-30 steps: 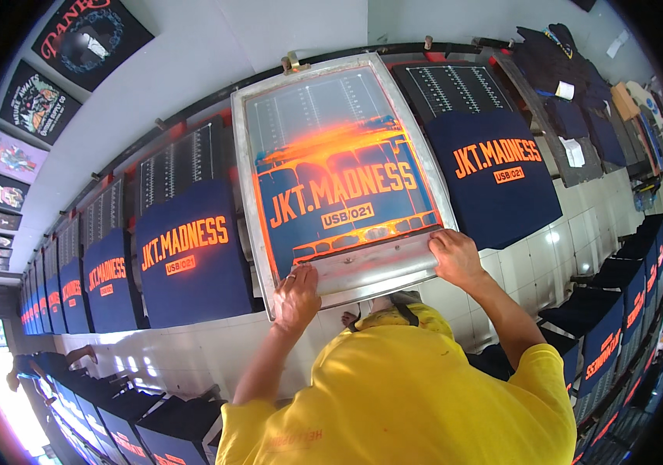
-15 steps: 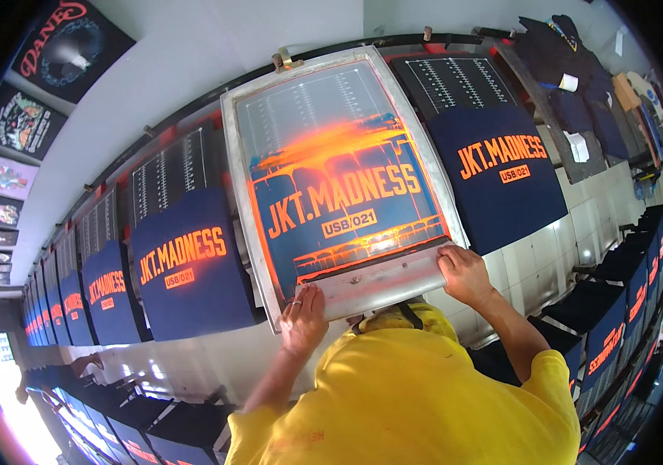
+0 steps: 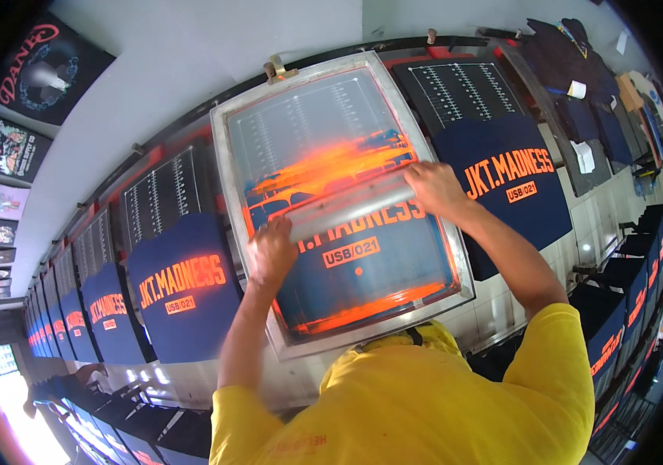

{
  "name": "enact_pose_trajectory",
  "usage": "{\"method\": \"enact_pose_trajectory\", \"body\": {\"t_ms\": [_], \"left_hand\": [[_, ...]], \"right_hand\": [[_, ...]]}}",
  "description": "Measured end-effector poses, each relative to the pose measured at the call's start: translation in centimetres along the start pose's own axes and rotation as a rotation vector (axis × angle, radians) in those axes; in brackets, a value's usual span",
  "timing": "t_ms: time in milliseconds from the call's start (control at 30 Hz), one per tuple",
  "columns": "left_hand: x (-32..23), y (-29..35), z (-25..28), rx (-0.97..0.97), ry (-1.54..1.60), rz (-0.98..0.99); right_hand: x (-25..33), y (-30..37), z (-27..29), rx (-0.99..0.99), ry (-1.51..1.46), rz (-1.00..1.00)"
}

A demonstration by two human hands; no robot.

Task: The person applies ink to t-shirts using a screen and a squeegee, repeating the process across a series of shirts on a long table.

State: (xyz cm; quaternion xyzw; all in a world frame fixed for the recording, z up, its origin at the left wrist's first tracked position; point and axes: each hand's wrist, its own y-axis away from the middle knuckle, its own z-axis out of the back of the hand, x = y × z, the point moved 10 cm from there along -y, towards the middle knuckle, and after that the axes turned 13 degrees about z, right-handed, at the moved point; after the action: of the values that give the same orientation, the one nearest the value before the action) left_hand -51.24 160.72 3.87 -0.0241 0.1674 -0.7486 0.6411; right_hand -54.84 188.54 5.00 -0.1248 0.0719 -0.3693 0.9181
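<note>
A metal-framed printing screen (image 3: 227, 163) lies over a dark navy shirt, its lettered design showing through the mesh. Across the middle of the mesh sits a wide silver squeegee (image 3: 351, 206), hiding part of the lettering. My left hand (image 3: 272, 252) is closed around the squeegee's left end, slightly blurred. At its right end my right hand (image 3: 436, 190) grips the same tool. Smeared bright orange ink (image 3: 323, 161) lies just beyond the squeegee. A second orange band (image 3: 378, 308) runs along the screen's near end.
A navy shirt with orange print (image 3: 509, 167) lies on the board to the right. To the left, another printed shirt (image 3: 180, 291) begins a long row of shirts on boards. A metal clamp (image 3: 277, 68) stands at the screen's far edge. Dark cloth (image 3: 568, 58) is piled at far right.
Both hands have carried the squeegee away from me, from the screen's near end to its middle. The ink band at the near end is now uncovered, and the view has shifted slightly.
</note>
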Motion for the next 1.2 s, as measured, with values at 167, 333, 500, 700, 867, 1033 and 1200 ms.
{"method": "enact_pose_trajectory", "body": {"t_ms": [167, 333, 500, 700, 867, 1033, 1200], "left_hand": [[1.3, -3.9, -0.1, -0.028, -0.009, -0.022], [0.9, -4.0, 1.8, 0.099, -0.086, 0.081], [-0.7, 3.1, 5.7, 0.001, 0.02, 0.018], [-3.0, 14.6, 6.1, -0.002, 0.082, -0.018], [-3.5, 19.1, 5.0, 0.007, 0.086, -0.015], [-3.1, 18.0, 3.2, -0.01, 0.032, -0.047], [-1.5, 10.8, 2.1, -0.029, 0.009, -0.048]], "right_hand": [[-2.4, -3.6, 0.3, 0.045, -0.058, -0.022], [-2.5, -3.3, 0.6, 0.09, -0.048, -0.041], [4.2, 2.3, 3.6, -0.002, -0.032, -0.019], [12.7, 11.3, 4.7, -0.03, -0.078, -0.036], [15.7, 14.3, 4.6, -0.089, -0.116, -0.019], [14.8, 13.4, 3.2, -0.058, -0.053, -0.014], [9.7, 8.1, 1.6, -0.064, -0.01, 0.007]]}}
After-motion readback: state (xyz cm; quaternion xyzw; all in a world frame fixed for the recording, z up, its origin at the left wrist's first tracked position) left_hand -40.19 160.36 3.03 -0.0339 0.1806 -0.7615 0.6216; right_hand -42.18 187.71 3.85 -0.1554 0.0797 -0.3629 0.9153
